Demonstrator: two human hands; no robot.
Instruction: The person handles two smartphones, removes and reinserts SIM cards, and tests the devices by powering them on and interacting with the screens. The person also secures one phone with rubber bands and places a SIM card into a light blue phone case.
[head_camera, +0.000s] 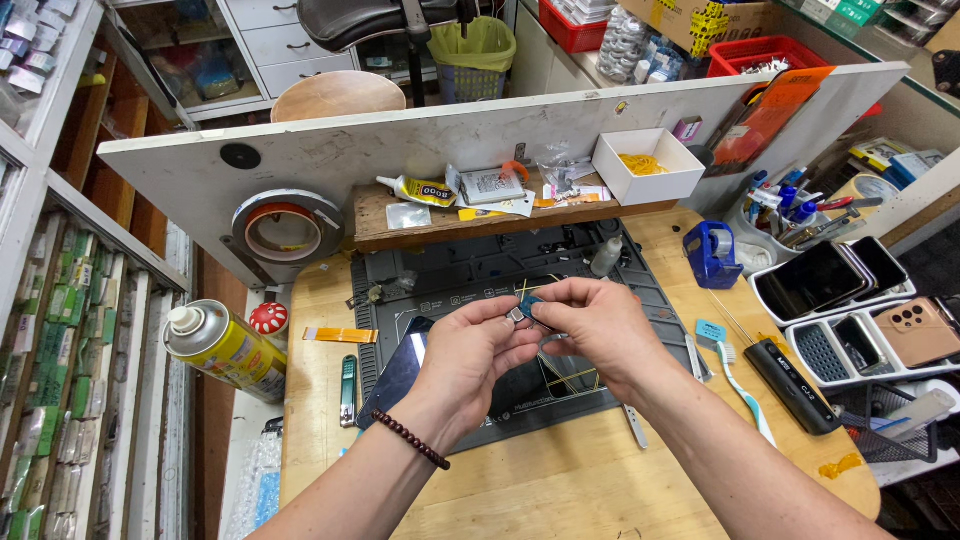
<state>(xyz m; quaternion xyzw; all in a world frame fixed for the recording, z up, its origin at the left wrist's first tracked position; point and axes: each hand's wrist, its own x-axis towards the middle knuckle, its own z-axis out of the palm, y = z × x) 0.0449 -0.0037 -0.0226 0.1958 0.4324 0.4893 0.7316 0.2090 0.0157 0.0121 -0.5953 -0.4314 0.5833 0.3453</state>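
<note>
While both hands (540, 335) pinch a small part (521, 311), a yellow can (222, 348) lies left

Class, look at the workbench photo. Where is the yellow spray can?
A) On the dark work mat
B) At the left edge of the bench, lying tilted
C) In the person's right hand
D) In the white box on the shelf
B: the yellow spray can lies tilted at the bench's left edge, apart from both hands and the dark work mat.

Bare tabletop (560, 480) open toward the near edge; hemmed left by spray can (222, 348), right by toothbrush (735, 372), behind by shelf (440, 228).
</note>
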